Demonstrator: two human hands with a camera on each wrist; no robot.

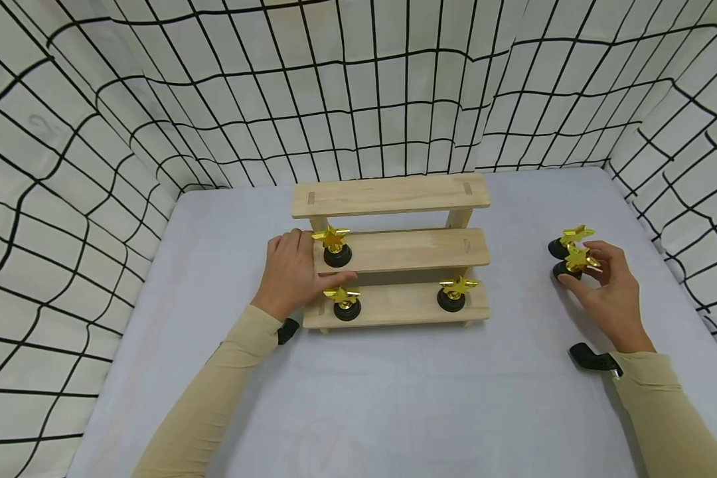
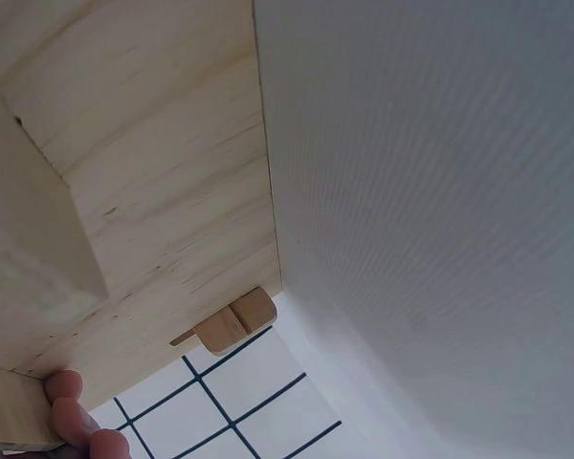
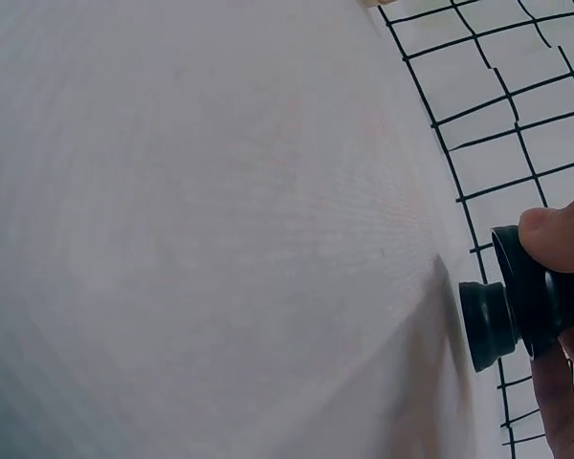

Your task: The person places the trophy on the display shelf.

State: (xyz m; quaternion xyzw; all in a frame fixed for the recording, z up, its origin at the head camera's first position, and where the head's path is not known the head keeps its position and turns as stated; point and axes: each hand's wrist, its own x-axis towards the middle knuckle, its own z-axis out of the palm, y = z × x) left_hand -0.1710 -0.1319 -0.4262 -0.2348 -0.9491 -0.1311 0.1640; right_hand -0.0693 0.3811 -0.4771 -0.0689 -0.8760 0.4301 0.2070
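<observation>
A three-tier wooden shelf (image 1: 394, 249) stands mid-table. One gold star trophy with a black base (image 1: 337, 247) sits on its middle tier, and two more (image 1: 343, 303) (image 1: 453, 294) sit on the bottom tier. My left hand (image 1: 293, 272) grips the shelf's left end, thumb along the middle tier's front edge. In the left wrist view its fingertips (image 2: 72, 413) curl against the pale wood (image 2: 163, 191). At the right, my right hand (image 1: 606, 289) pinches a star trophy (image 1: 576, 262) beside another one (image 1: 567, 240) on the table. The right wrist view shows a fingertip (image 3: 555, 239) on the black base (image 3: 531, 306).
A white cloth covers the table (image 1: 406, 398). Grid-patterned fabric walls (image 1: 358, 93) close in the back and both sides. The shelf's top tier (image 1: 391, 194) is bare. Black wrist straps (image 1: 594, 360) show at both sleeves.
</observation>
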